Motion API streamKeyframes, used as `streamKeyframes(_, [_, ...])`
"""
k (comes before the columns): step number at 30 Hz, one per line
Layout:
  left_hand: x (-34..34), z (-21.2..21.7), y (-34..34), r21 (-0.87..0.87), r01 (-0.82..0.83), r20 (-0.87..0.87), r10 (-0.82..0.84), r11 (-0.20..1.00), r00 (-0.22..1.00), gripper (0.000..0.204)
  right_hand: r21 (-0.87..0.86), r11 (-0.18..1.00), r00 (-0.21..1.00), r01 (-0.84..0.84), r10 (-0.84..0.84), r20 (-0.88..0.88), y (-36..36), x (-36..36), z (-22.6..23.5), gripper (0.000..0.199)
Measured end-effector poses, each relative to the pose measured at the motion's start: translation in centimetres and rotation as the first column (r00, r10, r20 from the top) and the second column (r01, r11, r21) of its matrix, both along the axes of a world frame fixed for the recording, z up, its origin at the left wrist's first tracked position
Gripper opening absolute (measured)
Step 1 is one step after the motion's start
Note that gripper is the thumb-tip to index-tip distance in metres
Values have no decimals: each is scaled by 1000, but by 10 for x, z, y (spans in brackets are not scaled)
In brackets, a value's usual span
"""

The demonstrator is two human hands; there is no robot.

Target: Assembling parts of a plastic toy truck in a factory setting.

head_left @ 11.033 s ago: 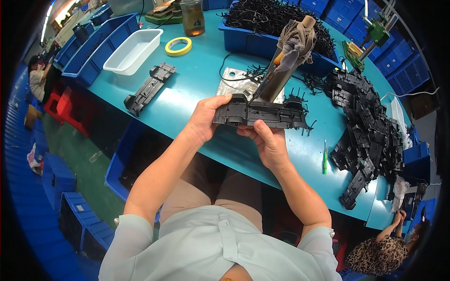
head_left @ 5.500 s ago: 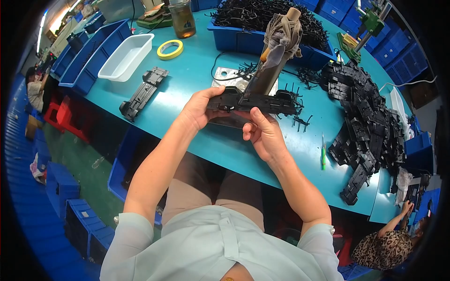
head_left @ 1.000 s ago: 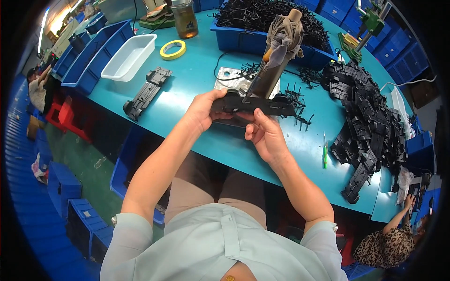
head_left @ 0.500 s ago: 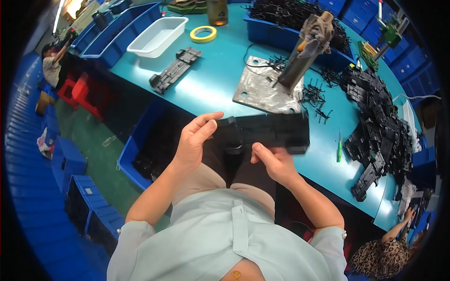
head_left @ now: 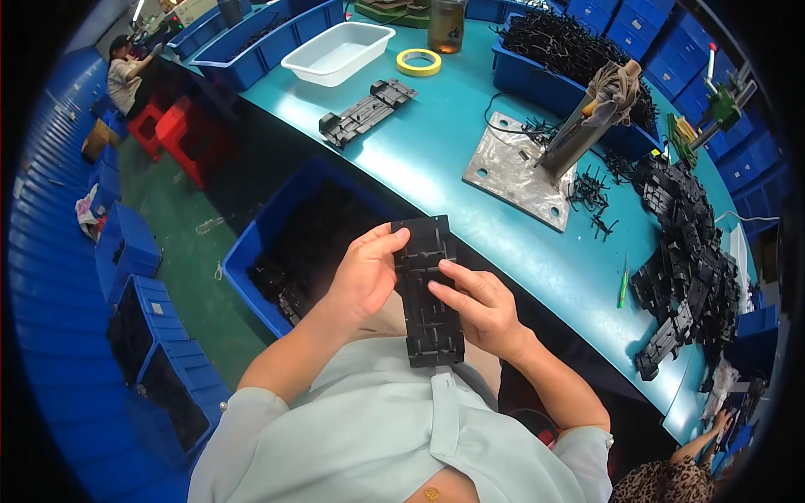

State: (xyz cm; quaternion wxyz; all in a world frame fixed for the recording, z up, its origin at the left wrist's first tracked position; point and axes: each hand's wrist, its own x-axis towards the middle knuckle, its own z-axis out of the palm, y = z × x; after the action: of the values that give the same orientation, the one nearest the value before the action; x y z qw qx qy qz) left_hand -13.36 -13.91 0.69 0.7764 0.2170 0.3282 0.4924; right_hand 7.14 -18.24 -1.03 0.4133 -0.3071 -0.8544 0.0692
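Part: black plastic panel (head_left: 429, 293), held lengthwise over the lap, clear of the table edge.
Left hand (head_left: 362, 277): fingers curled, pinching the panel's left edge.
Right hand (head_left: 482, 308): fingers pressed on its right side, thumb flat on its face.
Below grip: blue bin (head_left: 267, 235) of black parts.
Beyond grip: teal table (head_left: 436, 159), metal base plate (head_left: 521, 171).

The person wears a pale mint-green short-sleeved shirt with a collar; its front placket runs up toward the hands, and a small gold-coloured mark sits low on it. Each sleeve ends above the elbow with a plain hem. The forearms are bare down to the left hand (head_left: 362, 281) and the right hand (head_left: 485, 312), with no watch, ring or glove showing
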Motion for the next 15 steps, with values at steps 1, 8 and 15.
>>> streamKeyframes(1, [2,0,-1,3,0,3,0,1000,1000,24,-57,998,999,-15,13,-36,-1,1,-2,46])
streamKeyframes(8, [12,-1,-29,207,84,-122,-59,975,991,23,-722,686,697,-83,-478,-534,-9,-22,12,19])
streamKeyframes(15, [14,-14,-38,119,131,-84,-122,984,989,22,-747,464,461,-476,-592,-661,-16,-26,11,10])
